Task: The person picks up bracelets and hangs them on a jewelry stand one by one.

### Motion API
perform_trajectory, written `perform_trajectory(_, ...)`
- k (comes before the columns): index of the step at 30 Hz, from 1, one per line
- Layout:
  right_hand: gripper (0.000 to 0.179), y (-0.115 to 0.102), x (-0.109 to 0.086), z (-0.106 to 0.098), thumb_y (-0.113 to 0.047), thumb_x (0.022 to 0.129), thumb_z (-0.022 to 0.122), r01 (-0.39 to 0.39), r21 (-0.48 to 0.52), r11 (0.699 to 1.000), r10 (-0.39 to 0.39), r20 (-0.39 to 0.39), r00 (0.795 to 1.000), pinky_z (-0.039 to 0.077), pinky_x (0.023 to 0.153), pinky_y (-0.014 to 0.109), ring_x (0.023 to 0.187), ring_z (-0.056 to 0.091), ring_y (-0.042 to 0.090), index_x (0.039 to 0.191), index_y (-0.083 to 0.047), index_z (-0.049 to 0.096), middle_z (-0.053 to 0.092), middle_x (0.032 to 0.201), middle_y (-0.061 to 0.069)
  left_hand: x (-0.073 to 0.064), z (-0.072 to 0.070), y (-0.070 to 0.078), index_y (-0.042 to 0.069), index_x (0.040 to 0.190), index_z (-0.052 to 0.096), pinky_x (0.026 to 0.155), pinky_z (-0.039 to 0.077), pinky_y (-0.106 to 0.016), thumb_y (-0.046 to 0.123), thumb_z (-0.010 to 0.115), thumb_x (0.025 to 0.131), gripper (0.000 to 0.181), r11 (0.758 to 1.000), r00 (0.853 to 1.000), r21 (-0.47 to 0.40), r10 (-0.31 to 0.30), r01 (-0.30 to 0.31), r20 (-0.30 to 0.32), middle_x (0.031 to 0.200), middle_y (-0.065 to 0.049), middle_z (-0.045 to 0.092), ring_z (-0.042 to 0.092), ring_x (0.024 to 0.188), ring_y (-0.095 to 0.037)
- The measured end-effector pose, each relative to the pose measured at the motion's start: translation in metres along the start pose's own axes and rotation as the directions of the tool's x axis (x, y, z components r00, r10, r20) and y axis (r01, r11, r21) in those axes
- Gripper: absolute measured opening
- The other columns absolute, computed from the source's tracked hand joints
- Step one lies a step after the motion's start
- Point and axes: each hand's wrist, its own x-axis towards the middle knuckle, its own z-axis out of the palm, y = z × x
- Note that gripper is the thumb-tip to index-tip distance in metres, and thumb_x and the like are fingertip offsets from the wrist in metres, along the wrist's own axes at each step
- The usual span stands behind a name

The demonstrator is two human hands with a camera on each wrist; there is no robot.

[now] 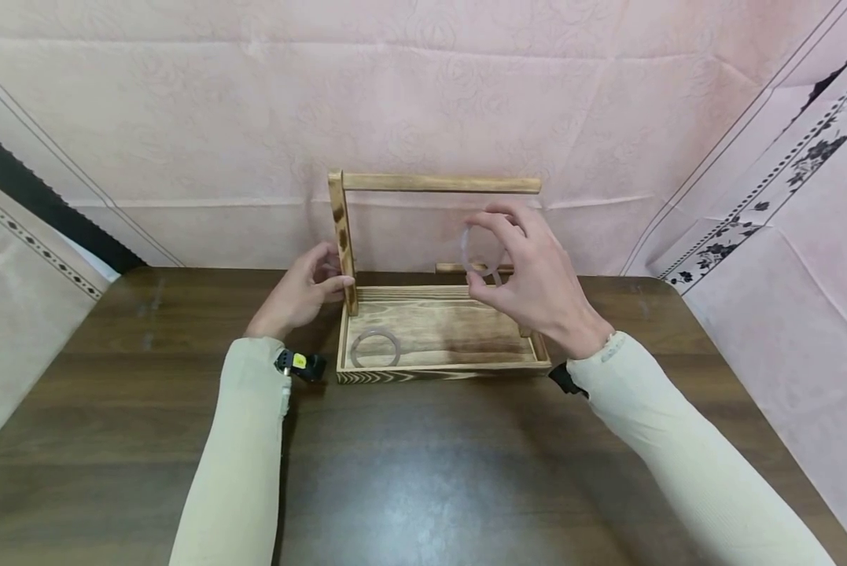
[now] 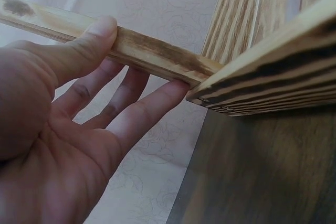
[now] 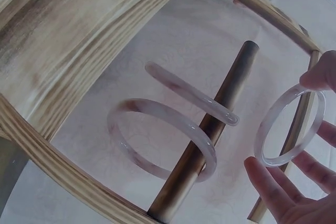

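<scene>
My left hand grips the upright wooden post of a display stand near its base; in the left wrist view the thumb lies over the post and fingers are beneath. Between thumb and fingertips, my right hand holds a pale translucent bangle above the stand's right side. Two similar bangles are at the short lower rod in the right wrist view: a wider-looking bangle looped round it and a bangle seen nearly edge-on. Another bangle lies flat in the tray's left part.
The stand's wooden tray sits on a dark wooden table. A long top bar runs right from the post, its right end free. Pink patterned cloth hangs behind the table.
</scene>
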Motion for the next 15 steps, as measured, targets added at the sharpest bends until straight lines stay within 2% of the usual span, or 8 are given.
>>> perform_trajectory(6,0.058,0.0032,0.0009,-0.0008,-0.018,0.078,0.08,0.015,0.02,1.0,-0.015,-0.029,0.999,0.049,0.094,0.041,0.123,0.053,0.026,0.133,-0.015,0.062,0.056,0.136,0.008,0.0,0.0005,-0.0004,0.0,0.133,0.045,0.102,0.059,-0.044,0.004,0.06,0.101,0.034,1.0,1.0,-0.004,0.006,-0.006,0.002,0.126,-0.021,0.051,0.057,0.118,-0.034)
perform_trajectory(15,0.06,0.0072,0.0022,-0.0027,-0.017,0.078,0.081,0.002,0.003,1.0,-0.002,-0.034,0.999,0.048,0.1,0.047,0.122,0.053,0.03,0.134,-0.013,0.061,0.055,0.139,0.011,0.0007,0.0004,-0.0016,-0.001,0.13,0.045,0.1,0.06,-0.043,0.001,0.059,0.101,0.033,1.0,1.0,-0.013,0.015,-0.015,0.002,0.125,-0.021,0.051,0.058,0.118,-0.035)
